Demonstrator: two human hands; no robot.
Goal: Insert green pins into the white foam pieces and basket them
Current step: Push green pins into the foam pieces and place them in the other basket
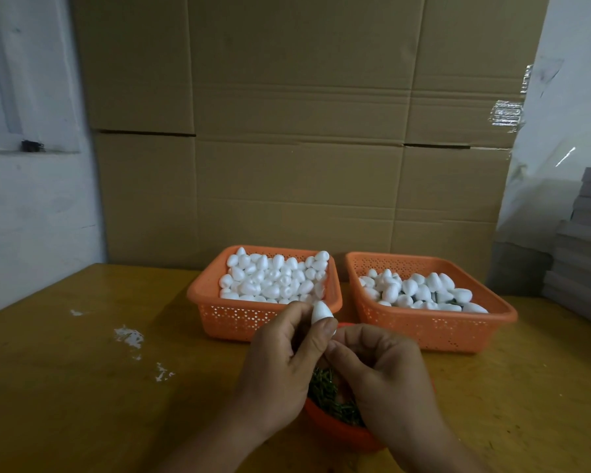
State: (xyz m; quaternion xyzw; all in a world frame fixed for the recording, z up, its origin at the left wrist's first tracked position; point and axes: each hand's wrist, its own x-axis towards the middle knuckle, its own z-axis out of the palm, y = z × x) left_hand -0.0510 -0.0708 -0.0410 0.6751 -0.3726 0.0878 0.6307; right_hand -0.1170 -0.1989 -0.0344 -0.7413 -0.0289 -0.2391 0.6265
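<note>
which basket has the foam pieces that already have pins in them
Two orange baskets sit side by side on the wooden table, before the cardboard wall. It is the right basket: less full, with green showing between its white pieces.

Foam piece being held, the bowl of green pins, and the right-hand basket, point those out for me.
foam piece (320, 312): head view, on its white upper body above the thumb.
bowl of green pins (335, 435): head view, on its orange outer wall.
right-hand basket (458, 331): head view, on its perforated front wall.
</note>
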